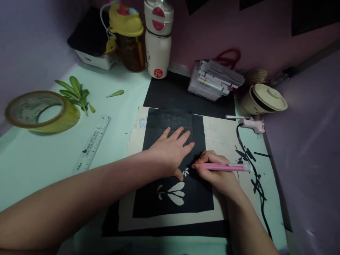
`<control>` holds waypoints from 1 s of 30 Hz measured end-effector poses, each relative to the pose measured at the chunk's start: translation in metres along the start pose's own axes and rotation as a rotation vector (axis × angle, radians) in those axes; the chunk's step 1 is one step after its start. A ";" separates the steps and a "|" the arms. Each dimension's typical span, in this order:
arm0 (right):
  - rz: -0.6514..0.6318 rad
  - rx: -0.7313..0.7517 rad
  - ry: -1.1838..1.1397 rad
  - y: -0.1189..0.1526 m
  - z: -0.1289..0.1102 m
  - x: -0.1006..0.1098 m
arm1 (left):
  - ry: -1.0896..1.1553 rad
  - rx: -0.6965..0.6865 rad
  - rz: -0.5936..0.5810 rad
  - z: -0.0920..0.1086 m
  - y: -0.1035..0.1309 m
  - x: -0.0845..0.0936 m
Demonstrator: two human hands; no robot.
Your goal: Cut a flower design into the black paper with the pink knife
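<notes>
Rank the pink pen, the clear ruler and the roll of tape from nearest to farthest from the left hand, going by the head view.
From the left hand:
1. Pink pen: just to its right, held in the right hand.
2. Clear ruler: to its left, on the table.
3. Roll of tape: farther left, past the ruler.

Tape roll [65, 118] beside leafy sprig [75, 91]; white bottle [158, 51] beside yellow-lidded bottle [130, 47].

Pale-green table [117, 127] with ruler [92, 143], leaves [76, 86]
</notes>
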State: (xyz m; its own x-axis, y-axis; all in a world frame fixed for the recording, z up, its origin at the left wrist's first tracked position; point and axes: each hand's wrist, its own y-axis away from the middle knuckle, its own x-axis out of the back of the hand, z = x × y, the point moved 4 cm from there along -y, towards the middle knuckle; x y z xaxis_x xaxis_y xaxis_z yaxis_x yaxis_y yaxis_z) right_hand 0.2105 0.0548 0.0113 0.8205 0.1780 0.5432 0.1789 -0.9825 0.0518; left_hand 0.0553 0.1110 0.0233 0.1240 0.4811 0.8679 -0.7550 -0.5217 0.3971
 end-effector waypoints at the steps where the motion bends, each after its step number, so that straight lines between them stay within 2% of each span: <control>1: 0.002 -0.002 -0.002 0.000 0.000 0.000 | -0.003 0.004 -0.006 0.000 0.000 0.000; 5: 0.008 0.007 0.009 -0.001 -0.002 0.000 | -0.014 0.028 -0.001 0.004 0.002 -0.001; 9: 0.029 0.052 0.052 -0.002 -0.004 0.001 | -0.066 0.116 0.021 0.010 0.006 -0.001; 13: 0.001 0.055 0.095 -0.003 -0.003 0.003 | -0.159 0.166 0.077 0.014 0.012 0.004; 18: -0.069 -0.006 0.067 -0.003 -0.001 0.006 | -0.201 0.134 0.118 0.012 0.013 0.007; 25: -0.079 0.010 0.011 -0.004 -0.002 0.006 | -0.087 -0.013 0.012 0.008 0.004 0.001; 30: 0.023 -0.089 -0.187 -0.003 0.002 0.010 | -0.092 -0.006 0.023 0.007 0.005 0.003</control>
State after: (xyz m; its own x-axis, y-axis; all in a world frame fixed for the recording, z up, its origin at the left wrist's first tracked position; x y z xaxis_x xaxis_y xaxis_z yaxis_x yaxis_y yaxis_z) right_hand 0.2199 0.0594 0.0148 0.9119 0.1543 0.3804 0.1168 -0.9859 0.1198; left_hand 0.0564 0.1047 0.0296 0.1652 0.4019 0.9007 -0.7625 -0.5272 0.3751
